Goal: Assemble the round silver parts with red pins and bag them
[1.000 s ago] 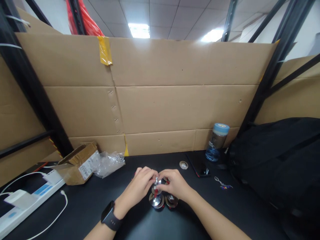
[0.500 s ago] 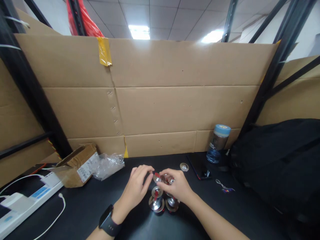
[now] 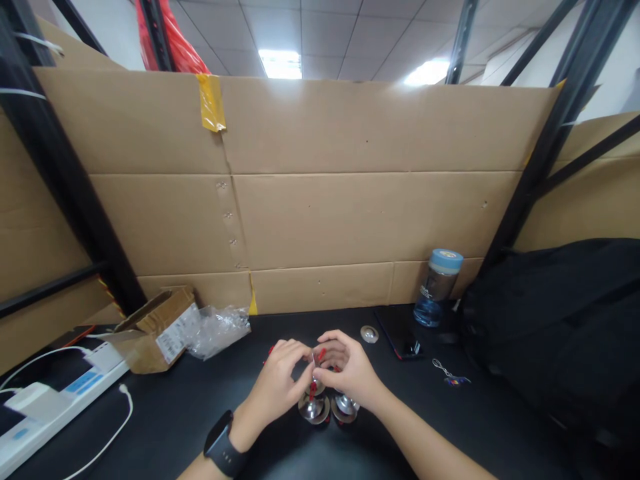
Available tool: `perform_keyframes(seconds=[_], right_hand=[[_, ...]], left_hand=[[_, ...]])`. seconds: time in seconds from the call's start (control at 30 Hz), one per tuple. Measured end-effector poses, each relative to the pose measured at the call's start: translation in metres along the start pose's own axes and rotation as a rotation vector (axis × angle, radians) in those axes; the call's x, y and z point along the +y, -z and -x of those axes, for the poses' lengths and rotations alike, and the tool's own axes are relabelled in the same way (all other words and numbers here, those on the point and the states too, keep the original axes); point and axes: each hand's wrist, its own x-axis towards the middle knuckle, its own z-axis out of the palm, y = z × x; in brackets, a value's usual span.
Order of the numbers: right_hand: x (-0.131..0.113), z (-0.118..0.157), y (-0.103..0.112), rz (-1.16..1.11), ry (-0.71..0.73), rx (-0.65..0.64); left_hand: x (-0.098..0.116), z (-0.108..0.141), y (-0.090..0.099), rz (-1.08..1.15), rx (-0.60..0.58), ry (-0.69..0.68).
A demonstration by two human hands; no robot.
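Over a cluster of small silver cymbals with red cords, my two hands meet at the fingertips. A thin cymbal seen edge-on (image 3: 315, 359) stands between them, pinched by my right hand (image 3: 350, 370), with red cord showing inside its curled fingers. My left hand (image 3: 280, 377), wearing a dark watch (image 3: 223, 443), closes its thumb and fingertips on the other side of that cymbal. Bits of red (image 3: 271, 349) poke out behind its knuckles; what they belong to is hidden. Below, a left cymbal stack (image 3: 313, 409) and a right cymbal stack (image 3: 345, 407) rest on the black table.
A single cymbal (image 3: 369, 334) lies beyond my right hand, near a phone (image 3: 400, 333) and a keychain (image 3: 453, 379). A blue-lidded bottle (image 3: 437, 290) and black bag (image 3: 560, 333) stand right. Left are a carton (image 3: 150, 333), plastic wrap (image 3: 220, 332) and power strip (image 3: 65, 400).
My left hand has moved right and closed in to meet the right one at the cymbal. The right hand has turned slightly, and red bits now show behind the left hand.
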Motion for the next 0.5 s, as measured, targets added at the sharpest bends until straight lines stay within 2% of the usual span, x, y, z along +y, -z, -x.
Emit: perform_keyframes(seconds=[0.1,0.2,0.3,0.4,0.5], right_hand=[[0.001,-0.002,0.001,0.087,0.044,0.023],[-0.003,-0.008,0.012,0.176,0.077,0.121],[-0.01,-0.017,0.04,0.445,0.125,0.266],[-0.012,-0.023,0.078,0.838,0.155,0.23],[-0.005,-0.025,0.107,1.085,0.043,0.218]], left_hand=[[-0.004,-0.002,0.004,-0.046,0.01,-0.003],[-0.019,-0.003,0.012,-0.156,-0.008,0.072],[-0.044,-0.002,0.022,-0.287,-0.063,0.182],[-0.064,0.002,0.031,-0.353,-0.143,0.256],[-0.066,0.003,0.034,-0.323,-0.2,0.231]])
